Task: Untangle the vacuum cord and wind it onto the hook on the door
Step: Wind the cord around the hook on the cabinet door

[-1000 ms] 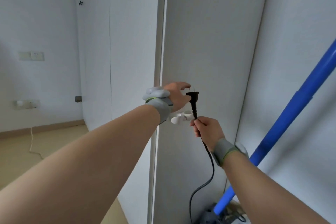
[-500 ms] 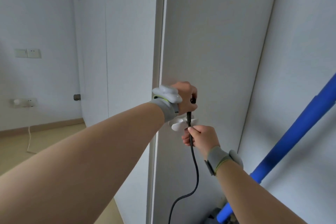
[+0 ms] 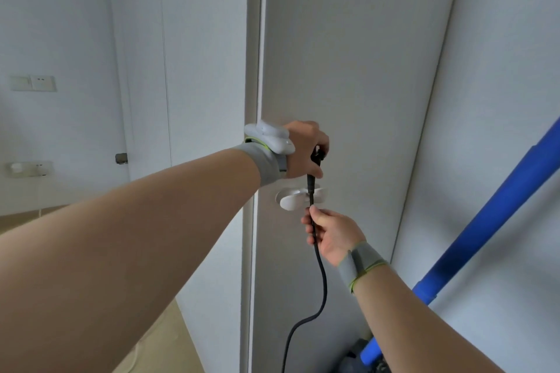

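Head view: smooth grey-white door (image 3: 348,70) w/ a small white plastic hook (image 3: 292,200), rounded petal-like lobes. Thin black rubbery cord (image 3: 322,281) runs straight down across the hook's front, then hangs in a loose curve. Left hand (image 3: 304,150) curls round the plug end above the hook; right hand (image 3: 331,233) pinches the cord just below it. Glossy blue tube (image 3: 500,206) slants at right.

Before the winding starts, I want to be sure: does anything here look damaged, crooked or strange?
Nothing stands out. The left hand grips the black cord at its plug end above the white hook; the right hand pinches the cord below it. The visible cord looks whole and unknotted.
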### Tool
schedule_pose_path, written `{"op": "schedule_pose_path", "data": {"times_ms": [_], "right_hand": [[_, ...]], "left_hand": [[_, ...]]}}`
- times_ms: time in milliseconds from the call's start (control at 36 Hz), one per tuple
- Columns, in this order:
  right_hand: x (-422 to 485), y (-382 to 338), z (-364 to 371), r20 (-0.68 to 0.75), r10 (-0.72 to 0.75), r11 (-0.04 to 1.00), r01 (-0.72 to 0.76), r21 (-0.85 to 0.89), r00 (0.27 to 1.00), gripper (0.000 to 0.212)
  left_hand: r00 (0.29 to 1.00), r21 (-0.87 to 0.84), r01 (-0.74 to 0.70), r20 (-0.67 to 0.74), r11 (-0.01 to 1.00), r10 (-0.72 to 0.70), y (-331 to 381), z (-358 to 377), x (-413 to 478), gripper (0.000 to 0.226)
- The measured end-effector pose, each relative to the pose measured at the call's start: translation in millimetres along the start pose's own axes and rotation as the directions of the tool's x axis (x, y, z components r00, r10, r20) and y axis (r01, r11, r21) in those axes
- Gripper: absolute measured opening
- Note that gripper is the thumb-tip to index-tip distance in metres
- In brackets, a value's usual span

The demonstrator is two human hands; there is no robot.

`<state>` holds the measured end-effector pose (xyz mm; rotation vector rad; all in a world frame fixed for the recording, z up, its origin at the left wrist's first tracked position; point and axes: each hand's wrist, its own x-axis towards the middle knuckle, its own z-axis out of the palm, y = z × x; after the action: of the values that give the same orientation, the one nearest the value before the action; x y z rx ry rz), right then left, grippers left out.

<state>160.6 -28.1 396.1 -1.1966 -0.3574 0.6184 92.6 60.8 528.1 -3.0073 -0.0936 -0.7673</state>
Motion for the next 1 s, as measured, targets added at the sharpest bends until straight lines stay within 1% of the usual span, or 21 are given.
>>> {"op": "schedule_pose_path", "data": {"times_ms": [111,222,389,583,694,750,861,944,1000], "right_hand": [[2,1,4,0.012,0.069,0.997,-0.07,0.042,0.998,0.022],[5,-1,4,0.035,0.101,0.993,-0.103,0.05,0.994,0.023],[11,1,7,0.083,0.154,0.979,-0.164,0.12,0.985,0.027],[16,0,3,0.095,0.167,0.977,-0.178,0.121,0.981,0.027],[18,3,0,0.1,0.064,0.993,-0.073,0.089,0.993,0.023],[16,3,1,0.098,0.048,0.994,-0.057,0.092,0.994,0.023],[12,3,5,0.087,0.091,0.995,-0.095,0.043,0.992,0.024],[5,-2,8,0.081,0.158,0.983,-0.165,0.076,0.984,0.026],[3,-6,8,0.09,0.168,0.981,-0.175,0.079,0.982,0.026]], "left_hand": [[1.0,0.023,-0.019,0.015,1.0,0.018,0,-1,0,0.028],[0.998,0.077,-0.039,0.042,0.996,0.036,0,-1,1,0.026],[0.996,0.165,-0.072,0.066,0.984,0.062,0,-5,1,0.022],[0.993,0.186,-0.07,0.102,0.98,0.051,2,-8,-1,0.022],[0.991,0.202,-0.054,0.132,0.978,0.027,5,-7,-3,0.022],[0.988,0.215,-0.046,0.151,0.976,0.013,7,-9,-5,0.023],[0.983,0.246,-0.033,0.183,0.969,-0.013,8,-9,-4,0.021],[0.98,0.27,-0.023,0.195,0.963,-0.031,9,-9,-3,0.018],[0.977,0.293,-0.02,0.21,0.956,-0.044,10,-11,-3,0.018]]}}
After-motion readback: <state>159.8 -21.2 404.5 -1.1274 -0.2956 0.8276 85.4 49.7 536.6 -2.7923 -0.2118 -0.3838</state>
